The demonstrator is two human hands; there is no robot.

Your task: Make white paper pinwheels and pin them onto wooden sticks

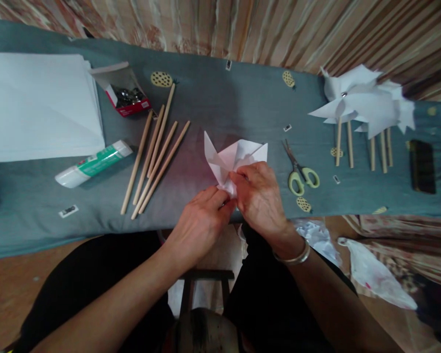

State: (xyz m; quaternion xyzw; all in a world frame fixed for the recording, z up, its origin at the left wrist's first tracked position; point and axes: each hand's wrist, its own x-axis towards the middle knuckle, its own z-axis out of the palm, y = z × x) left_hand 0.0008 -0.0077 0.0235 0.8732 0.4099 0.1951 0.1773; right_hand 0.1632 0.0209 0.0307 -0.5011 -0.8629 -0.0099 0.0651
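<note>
Both of my hands grip a white paper pinwheel [238, 153] near the front edge of the cloth-covered table. Its pointed blades stick up beyond my fingers. My left hand [206, 210] is closed on the lower left of the paper, thumb and fingers pinching it. From the right, my right hand [260, 197] presses its fingers over the middle of the paper; what lies under the fingertips is hidden. Green-handled scissors [297, 171] lie just right of my right hand. Several wooden sticks [158, 164] lie to the left of my left hand.
A red box of metal pins [130, 98] stands open behind the sticks. Left of it are a glue tube [93, 164] and a stack of white paper [40, 108]. At the right lie finished pinwheels on sticks [371, 105] and a dark phone [422, 166]. A curtain [242, 29] hangs behind.
</note>
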